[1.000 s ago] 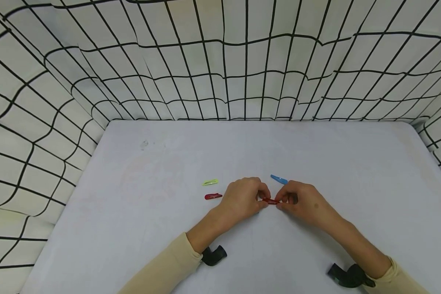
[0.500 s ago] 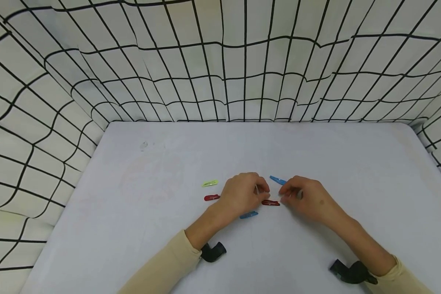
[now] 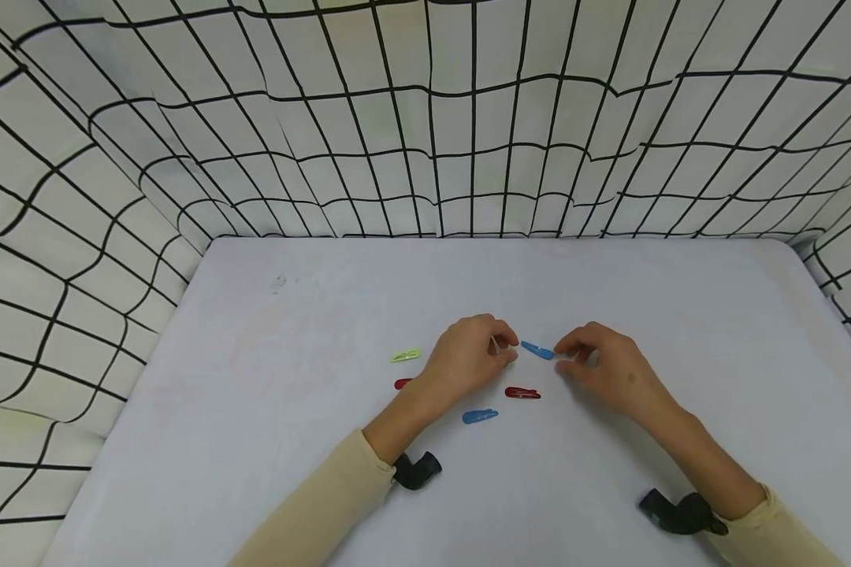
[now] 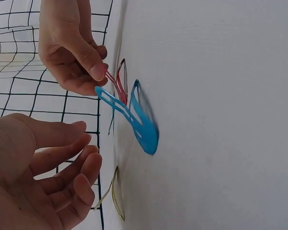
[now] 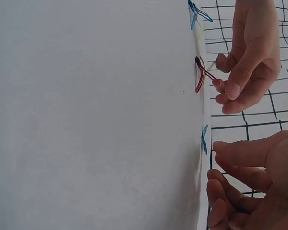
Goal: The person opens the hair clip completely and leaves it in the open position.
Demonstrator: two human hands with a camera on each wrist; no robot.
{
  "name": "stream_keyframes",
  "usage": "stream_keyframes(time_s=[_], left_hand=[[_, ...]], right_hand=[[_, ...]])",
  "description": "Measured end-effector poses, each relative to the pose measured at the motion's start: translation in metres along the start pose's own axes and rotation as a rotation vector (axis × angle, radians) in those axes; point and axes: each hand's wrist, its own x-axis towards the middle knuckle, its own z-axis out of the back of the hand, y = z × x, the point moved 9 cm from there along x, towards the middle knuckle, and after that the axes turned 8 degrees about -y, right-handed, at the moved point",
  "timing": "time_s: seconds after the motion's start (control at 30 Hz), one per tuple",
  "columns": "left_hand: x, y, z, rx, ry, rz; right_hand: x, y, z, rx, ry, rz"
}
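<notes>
My left hand (image 3: 471,354) and right hand (image 3: 613,370) hover on either side of a blue snap hair clip (image 3: 537,350), fingertips near its two ends. Both hands have loosely bent fingers with nothing between them. Closer to me lie a red hair clip (image 3: 522,393) and another blue hair clip (image 3: 480,416). In the left wrist view this nearer blue clip (image 4: 146,132) has its two leaves sprung apart. A second red clip (image 3: 403,383) is partly hidden by my left forearm. Farther left is a yellow-green clip (image 3: 405,355), which also shows spread leaves in the left wrist view.
The clips lie on a white table (image 3: 291,441). Black-gridded white curtain (image 3: 454,118) surrounds its back and sides. Black wrist-worn devices (image 3: 418,471) sit at both cuffs, low over the tabletop.
Both hands have let go of the nearer red clip, left it on the table, and moved away from me to the far blue clip. The near blue clip has come out from under my left hand.
</notes>
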Motion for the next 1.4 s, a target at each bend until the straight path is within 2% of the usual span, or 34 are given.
stream_keyframes(time_s=[0.3,0.53,0.87,1.4], left_hand=[[0.004,-0.002,-0.008,-0.027,0.016,0.004],[0.007,-0.003,-0.015,-0.021,0.048,0.03],[0.008,-0.007,-0.02,-0.004,0.055,0.027],[0.009,-0.007,-0.025,0.035,0.068,0.014]], right_hand=[[0.005,-0.003,-0.009,-0.008,0.059,-0.038],[0.008,-0.003,-0.013,-0.012,0.083,-0.07],[0.013,-0.001,-0.017,-0.056,0.094,-0.089],[0.015,-0.001,-0.02,-0.055,0.085,-0.086]])
